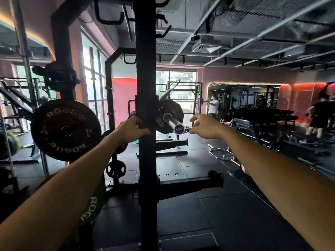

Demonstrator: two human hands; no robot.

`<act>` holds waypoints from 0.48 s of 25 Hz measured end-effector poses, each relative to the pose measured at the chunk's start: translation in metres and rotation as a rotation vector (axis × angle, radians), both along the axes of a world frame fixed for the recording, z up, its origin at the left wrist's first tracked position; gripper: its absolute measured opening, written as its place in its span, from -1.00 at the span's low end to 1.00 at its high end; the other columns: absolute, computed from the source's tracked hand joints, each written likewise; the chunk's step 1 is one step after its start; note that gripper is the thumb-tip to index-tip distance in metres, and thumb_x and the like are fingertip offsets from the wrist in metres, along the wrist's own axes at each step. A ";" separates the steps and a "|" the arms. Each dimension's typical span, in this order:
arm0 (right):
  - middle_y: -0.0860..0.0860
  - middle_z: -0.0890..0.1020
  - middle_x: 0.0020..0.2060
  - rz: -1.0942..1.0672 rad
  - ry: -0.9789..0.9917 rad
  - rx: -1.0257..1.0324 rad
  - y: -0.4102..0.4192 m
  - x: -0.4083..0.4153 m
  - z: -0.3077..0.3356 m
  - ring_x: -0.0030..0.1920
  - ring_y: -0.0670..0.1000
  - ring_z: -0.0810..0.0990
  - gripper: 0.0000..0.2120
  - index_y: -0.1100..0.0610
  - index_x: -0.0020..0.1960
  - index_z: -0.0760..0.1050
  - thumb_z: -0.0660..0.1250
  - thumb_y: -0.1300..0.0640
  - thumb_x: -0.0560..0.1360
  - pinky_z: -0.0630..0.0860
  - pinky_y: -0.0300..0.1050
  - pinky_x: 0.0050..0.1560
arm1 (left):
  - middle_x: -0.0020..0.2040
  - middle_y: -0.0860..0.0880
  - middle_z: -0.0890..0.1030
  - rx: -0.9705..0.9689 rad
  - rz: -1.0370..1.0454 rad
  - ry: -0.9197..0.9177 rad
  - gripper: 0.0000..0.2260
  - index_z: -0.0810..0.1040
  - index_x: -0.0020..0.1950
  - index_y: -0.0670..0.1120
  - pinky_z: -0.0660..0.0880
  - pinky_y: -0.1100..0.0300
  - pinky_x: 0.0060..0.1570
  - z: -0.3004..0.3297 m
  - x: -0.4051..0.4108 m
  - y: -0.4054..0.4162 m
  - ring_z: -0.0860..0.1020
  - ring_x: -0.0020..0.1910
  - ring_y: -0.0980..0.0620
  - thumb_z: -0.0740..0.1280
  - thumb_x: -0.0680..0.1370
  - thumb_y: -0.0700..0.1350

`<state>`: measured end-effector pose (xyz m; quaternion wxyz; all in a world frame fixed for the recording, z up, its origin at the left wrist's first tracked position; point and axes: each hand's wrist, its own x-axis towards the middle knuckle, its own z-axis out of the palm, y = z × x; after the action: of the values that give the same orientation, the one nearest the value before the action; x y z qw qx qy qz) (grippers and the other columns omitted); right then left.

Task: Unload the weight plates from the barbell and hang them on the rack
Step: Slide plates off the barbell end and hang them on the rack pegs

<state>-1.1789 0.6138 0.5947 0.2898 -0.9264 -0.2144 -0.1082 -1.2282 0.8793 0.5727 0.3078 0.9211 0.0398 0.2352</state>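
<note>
Your left hand [131, 130] is curled around the near edge of the black rack post [146, 124], thumb on the front face and fingers wrapped out of sight behind it. Your right hand [204, 126] hangs in the air just right of the barbell's end cap [179, 128], fingers loosely curled with a narrow gap to the thumb and nothing in it; it sits very near the cap, and whether it touches is hard to tell. The shiny barbell sleeve [169, 121] runs back from the cap to a black weight plate [171, 113] that sits on the bar, partly hidden by the post. The stretch of sleeve between plate and cap is bare. To the left, well apart from the bar, a black plate [65, 130] marked 5 KG hangs on a peg, and a green plate [92, 207] shows low down beside your left forearm. A small plate [116, 169] hangs lower on the frame behind the post. To the right of the sleeve the dark rubber floor [226, 205] lies open, with a curl bar [221, 153] lying on it farther out. Beyond that stand dumbbell racks [257, 115], a mirror wall and two people at the far side, under an open ceiling of ducts.
</note>
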 end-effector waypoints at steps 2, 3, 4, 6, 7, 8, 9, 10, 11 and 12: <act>0.11 0.52 0.20 -0.001 -0.004 -0.025 -0.027 0.028 -0.002 0.13 0.10 0.53 -0.59 0.12 0.30 0.40 0.35 0.12 0.47 0.50 -0.01 0.14 | 0.25 -0.11 0.53 -0.019 0.028 -0.024 -0.51 0.45 0.35 -0.08 0.39 0.15 0.08 0.001 0.021 -0.021 0.49 0.09 -0.06 0.44 0.48 0.03; 0.11 0.52 0.21 0.003 0.000 -0.030 -0.036 0.040 -0.003 0.14 0.11 0.53 -0.59 0.12 0.30 0.40 0.34 0.12 0.48 0.50 0.00 0.16 | 0.23 -0.12 0.53 -0.023 0.048 -0.029 -0.53 0.45 0.35 -0.07 0.37 0.17 0.04 0.002 0.032 -0.026 0.49 0.05 -0.05 0.43 0.48 0.01; 0.11 0.52 0.21 0.002 0.010 -0.033 -0.042 0.051 -0.006 0.15 0.11 0.52 -0.59 0.13 0.30 0.39 0.34 0.11 0.48 0.49 0.00 0.17 | 0.24 -0.12 0.53 -0.010 0.069 -0.028 -0.54 0.45 0.35 -0.07 0.35 0.19 0.02 0.002 0.042 -0.028 0.49 0.05 -0.06 0.43 0.49 0.00; 0.11 0.53 0.18 -0.015 0.020 -0.051 -0.050 0.074 -0.015 0.14 0.12 0.52 -0.59 0.15 0.29 0.40 0.35 0.08 0.49 0.47 -0.02 0.16 | 0.25 -0.11 0.53 0.042 0.110 -0.036 -0.56 0.46 0.34 -0.04 0.32 0.19 0.03 0.003 0.063 -0.030 0.48 0.10 -0.06 0.41 0.49 0.01; 0.11 0.53 0.17 -0.023 0.016 -0.065 -0.052 0.087 -0.019 0.14 0.12 0.51 -0.60 0.15 0.28 0.40 0.36 0.07 0.49 0.45 -0.05 0.14 | 0.23 -0.10 0.54 0.054 0.129 -0.046 -0.57 0.46 0.33 -0.03 0.32 0.19 0.02 0.005 0.074 -0.030 0.46 0.08 -0.04 0.40 0.49 0.02; 0.11 0.53 0.17 -0.028 0.017 -0.070 -0.053 0.101 -0.023 0.14 0.12 0.51 -0.60 0.15 0.28 0.40 0.35 0.05 0.50 0.44 -0.06 0.11 | 0.20 -0.09 0.54 0.059 0.142 -0.050 -0.58 0.45 0.32 -0.02 0.32 0.18 0.02 0.007 0.087 -0.029 0.45 0.06 -0.03 0.39 0.49 0.03; 0.11 0.53 0.17 -0.030 0.023 -0.064 -0.052 0.116 -0.026 0.14 0.12 0.50 -0.60 0.15 0.27 0.40 0.35 0.02 0.50 0.43 -0.07 0.11 | 0.18 -0.07 0.53 0.068 0.152 -0.049 -0.58 0.45 0.32 -0.03 0.33 0.17 0.01 0.008 0.100 -0.028 0.45 0.06 -0.04 0.38 0.50 0.03; 0.11 0.54 0.17 -0.032 0.029 -0.059 -0.051 0.131 -0.029 0.14 0.13 0.50 -0.60 0.15 0.27 0.40 0.34 0.00 0.50 0.43 -0.06 0.12 | 0.18 -0.07 0.54 0.076 0.160 -0.047 -0.58 0.44 0.32 -0.03 0.34 0.16 0.00 0.009 0.113 -0.027 0.46 0.07 -0.05 0.38 0.50 0.04; 0.12 0.54 0.18 -0.033 0.029 -0.058 -0.048 0.146 -0.032 0.15 0.13 0.49 -0.60 0.15 0.27 0.39 0.33 -0.01 0.51 0.43 -0.06 0.13 | 0.19 -0.09 0.54 0.084 0.169 -0.050 -0.58 0.44 0.33 -0.03 0.34 0.16 0.00 0.009 0.127 -0.025 0.48 0.09 -0.07 0.37 0.50 0.03; 0.12 0.53 0.19 -0.033 0.028 -0.067 -0.045 0.159 -0.035 0.17 0.14 0.48 -0.59 0.16 0.28 0.38 0.32 -0.01 0.52 0.41 -0.07 0.11 | 0.20 -0.10 0.54 0.088 0.176 -0.056 -0.58 0.44 0.33 -0.03 0.34 0.16 0.00 0.009 0.140 -0.023 0.48 0.09 -0.07 0.37 0.50 0.03</act>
<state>-1.0196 0.5686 0.5598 0.2600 -0.9404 -0.1985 -0.0929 -1.0880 0.8566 0.5818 0.2463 0.9197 0.1016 0.2885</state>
